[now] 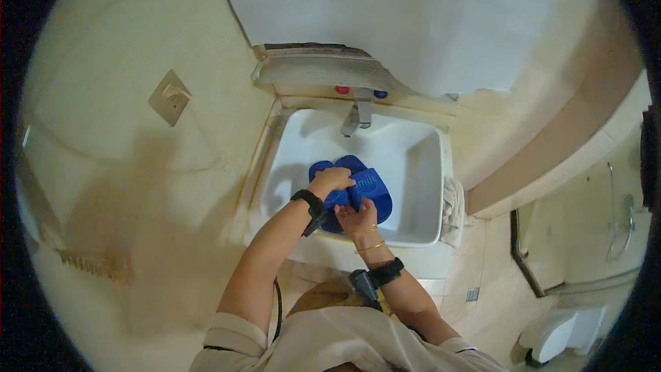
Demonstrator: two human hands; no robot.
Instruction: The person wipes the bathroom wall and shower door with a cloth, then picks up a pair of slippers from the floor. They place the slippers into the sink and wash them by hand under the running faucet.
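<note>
Blue slippers (379, 199), apparently rubber or plastic and bearing raised writing, are bunched together over the white sink basin (413, 212). My left hand (333, 181) grips them from above, its fingers curled over the middle. Closer to the basin's front rim, my right hand (357, 215) holds their near side between thumb and fingers. Both hands cover parts of the slippers, so I cannot tell exactly how they overlap. A metal faucet (363, 111) stands just beyond, apart from my hands.
A wall mirror (413, 15) rises behind the sink, with a narrow ledge (320, 70) below it. A cloth (453, 212) hangs at the basin's right side. On the left wall is a diamond-shaped plate (170, 98). A white toilet (560, 333) stands at the lower right.
</note>
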